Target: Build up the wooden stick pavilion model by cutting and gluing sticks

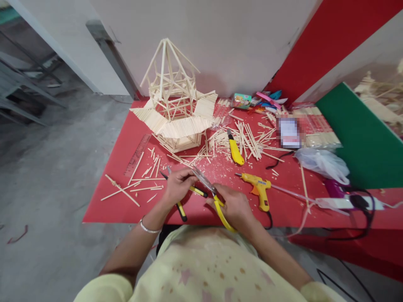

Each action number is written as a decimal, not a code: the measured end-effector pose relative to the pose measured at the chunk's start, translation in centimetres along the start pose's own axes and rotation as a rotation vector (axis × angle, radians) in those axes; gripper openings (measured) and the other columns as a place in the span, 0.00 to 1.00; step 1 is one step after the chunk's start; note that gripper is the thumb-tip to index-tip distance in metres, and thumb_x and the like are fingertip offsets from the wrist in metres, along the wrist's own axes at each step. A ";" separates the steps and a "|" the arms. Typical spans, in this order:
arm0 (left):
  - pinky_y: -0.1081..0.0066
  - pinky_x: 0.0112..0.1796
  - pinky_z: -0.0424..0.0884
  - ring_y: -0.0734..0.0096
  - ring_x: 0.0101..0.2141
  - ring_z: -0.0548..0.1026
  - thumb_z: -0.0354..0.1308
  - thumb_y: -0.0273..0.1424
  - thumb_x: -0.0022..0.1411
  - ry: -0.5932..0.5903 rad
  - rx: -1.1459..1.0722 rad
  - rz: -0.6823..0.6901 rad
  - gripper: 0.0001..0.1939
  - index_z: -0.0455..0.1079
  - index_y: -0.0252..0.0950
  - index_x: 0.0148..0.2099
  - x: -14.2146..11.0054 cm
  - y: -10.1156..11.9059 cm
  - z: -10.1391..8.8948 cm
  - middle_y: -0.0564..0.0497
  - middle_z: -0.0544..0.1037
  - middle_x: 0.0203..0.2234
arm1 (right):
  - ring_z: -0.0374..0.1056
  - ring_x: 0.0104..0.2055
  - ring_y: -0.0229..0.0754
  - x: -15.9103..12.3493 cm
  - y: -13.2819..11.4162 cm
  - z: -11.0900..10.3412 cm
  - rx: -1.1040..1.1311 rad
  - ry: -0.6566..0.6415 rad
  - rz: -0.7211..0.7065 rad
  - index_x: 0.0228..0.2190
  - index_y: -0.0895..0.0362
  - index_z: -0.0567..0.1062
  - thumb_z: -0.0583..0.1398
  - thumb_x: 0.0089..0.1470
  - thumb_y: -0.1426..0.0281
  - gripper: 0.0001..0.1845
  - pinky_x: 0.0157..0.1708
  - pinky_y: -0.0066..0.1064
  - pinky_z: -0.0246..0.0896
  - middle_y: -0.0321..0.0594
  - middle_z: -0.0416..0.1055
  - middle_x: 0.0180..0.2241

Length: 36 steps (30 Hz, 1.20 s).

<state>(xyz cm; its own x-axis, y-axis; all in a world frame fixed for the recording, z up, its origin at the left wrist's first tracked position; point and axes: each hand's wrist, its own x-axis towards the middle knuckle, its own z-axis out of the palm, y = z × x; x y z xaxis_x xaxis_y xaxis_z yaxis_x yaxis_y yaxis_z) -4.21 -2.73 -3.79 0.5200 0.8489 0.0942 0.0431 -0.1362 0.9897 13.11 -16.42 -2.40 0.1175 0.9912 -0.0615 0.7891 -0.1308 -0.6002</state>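
Observation:
My right hand (236, 205) grips scissors (219, 209) by their yellow handles, the blades pointing up and left toward my other hand. My left hand (180, 184) is closed in a pinch at the blade tips; whatever is between its fingers is too small or hidden to make out. Under the left hand lie pliers (181, 212) with black and yellow handles, partly covered. Just ahead, a model building (176, 100) made of thin wooden sticks stands upright, with an open frame on top and slatted panels around it.
On the red table (113, 163) lie loose sticks (248, 140), a yellow utility knife (235, 152), a yellow glue gun (260, 188) with a cord, and a clear ruler (137, 155). A plastic bag (324, 163), a power strip (333, 203) and a green board (359, 138) are at the right.

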 end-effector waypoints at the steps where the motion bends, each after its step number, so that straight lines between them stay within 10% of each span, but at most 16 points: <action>1: 0.75 0.30 0.67 0.74 0.26 0.71 0.63 0.27 0.58 0.006 -0.007 -0.010 0.05 0.76 0.34 0.30 -0.1 -0.1 0.1 0.52 0.75 0.23 | 0.74 0.34 0.44 -0.1 0.0 0.2 0.009 0.004 0.009 0.42 0.53 0.75 0.59 0.60 0.51 0.20 0.32 0.28 0.57 0.40 0.78 0.32; 36: 0.74 0.29 0.65 0.75 0.24 0.66 0.58 0.42 0.65 -0.313 -0.108 -0.152 0.18 0.70 0.33 0.29 0.5 0.5 -1.5 0.53 0.69 0.22 | 0.71 0.33 0.44 -0.2 -0.3 -0.8 -0.168 0.003 -0.068 0.46 0.52 0.74 0.59 0.59 0.53 0.20 0.31 0.29 0.50 0.40 0.76 0.31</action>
<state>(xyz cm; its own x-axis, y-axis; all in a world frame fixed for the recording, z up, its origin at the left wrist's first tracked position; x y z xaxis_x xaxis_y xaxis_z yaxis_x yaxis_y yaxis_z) -5.26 -1.63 -3.05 0.7510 0.6559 -0.0762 0.0588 0.0485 0.9971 13.35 -16.59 -1.62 0.0618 0.9978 -0.0225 0.8851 -0.0653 -0.4608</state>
